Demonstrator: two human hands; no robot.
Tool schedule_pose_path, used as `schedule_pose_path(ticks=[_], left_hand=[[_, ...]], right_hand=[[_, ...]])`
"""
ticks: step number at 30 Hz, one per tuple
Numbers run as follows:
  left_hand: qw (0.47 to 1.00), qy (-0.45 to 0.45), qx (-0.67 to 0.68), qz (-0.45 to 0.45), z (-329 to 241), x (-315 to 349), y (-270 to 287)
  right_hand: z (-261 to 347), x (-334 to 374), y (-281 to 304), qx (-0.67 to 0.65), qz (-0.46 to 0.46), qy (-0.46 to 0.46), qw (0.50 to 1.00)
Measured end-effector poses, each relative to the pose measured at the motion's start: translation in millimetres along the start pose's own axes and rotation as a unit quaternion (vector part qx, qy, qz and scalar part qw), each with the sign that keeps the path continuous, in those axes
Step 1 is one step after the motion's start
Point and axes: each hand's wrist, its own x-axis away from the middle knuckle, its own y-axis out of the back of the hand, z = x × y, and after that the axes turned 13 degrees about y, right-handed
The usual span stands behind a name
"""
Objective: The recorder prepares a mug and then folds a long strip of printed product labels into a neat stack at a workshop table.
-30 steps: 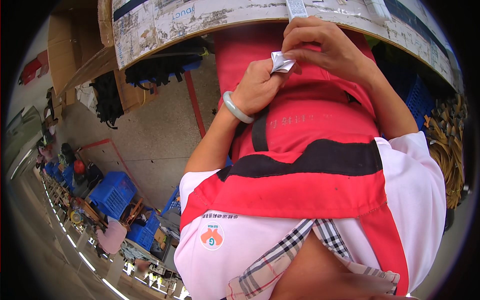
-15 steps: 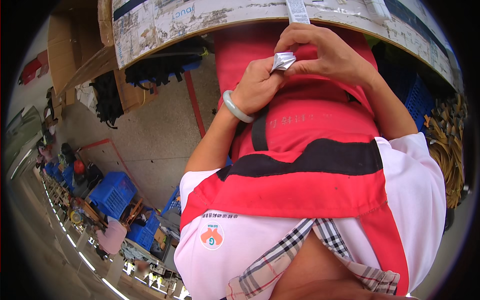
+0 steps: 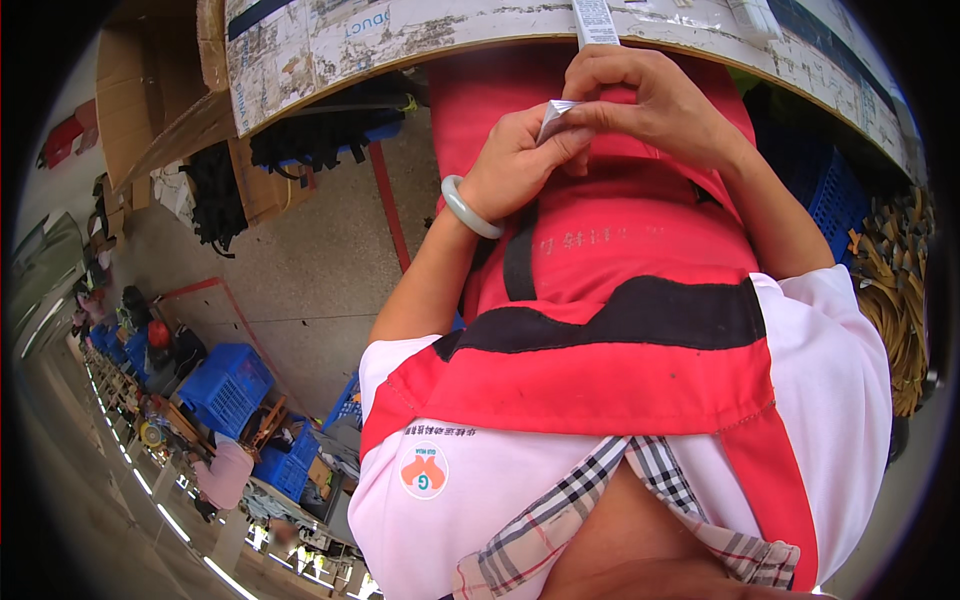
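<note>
In front of the red apron [image 3: 600, 240], close to the table edge, my left hand [image 3: 518, 160] is closed around a small folded stack of white paper strip [image 3: 553, 120]. My right hand [image 3: 660, 105] has its fingers bent, with thumb and fingertips pressed against the right side of that stack. A printed white paper strip [image 3: 594, 22] lies over the table edge and runs down to my right fingers, which hide its lower end. Whether it joins the folded stack is hidden. A pale bangle sits on my left wrist.
The worn, paper-covered table [image 3: 330, 60] spans the top. An open cardboard box [image 3: 155, 90] stands at its left, with black straps [image 3: 210, 200] below. To the right are a blue crate [image 3: 835, 200] and a heap of brownish strips [image 3: 895, 300]. Far left, a person [image 3: 225, 470] is near blue crates.
The folded stack has turned and its fanned edges have closed up. My right thumb and fingers have moved left onto it, while my left hand has shifted only slightly.
</note>
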Motion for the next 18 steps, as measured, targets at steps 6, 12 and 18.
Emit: schedule_pose_path(ticks=[6, 12, 18], left_hand=[[0.999, 0.051, 0.013, 0.012, -0.3, 1.1, 5.0], [0.999, 0.048, -0.008, 0.022, 1.6, 0.3, 3.3], [0.999, 0.018, 0.032, 0.017, 3.3, -6.4, -1.4]], right_hand=[[0.7, -0.8, -2.0, -0.026, -0.008, -0.037, 0.999], [0.3, -1.2, -6.5, -0.046, -0.038, -0.049, 0.997], [-1.3, -1.9, -3.4, -0.041, -0.026, -0.025, 0.998]])
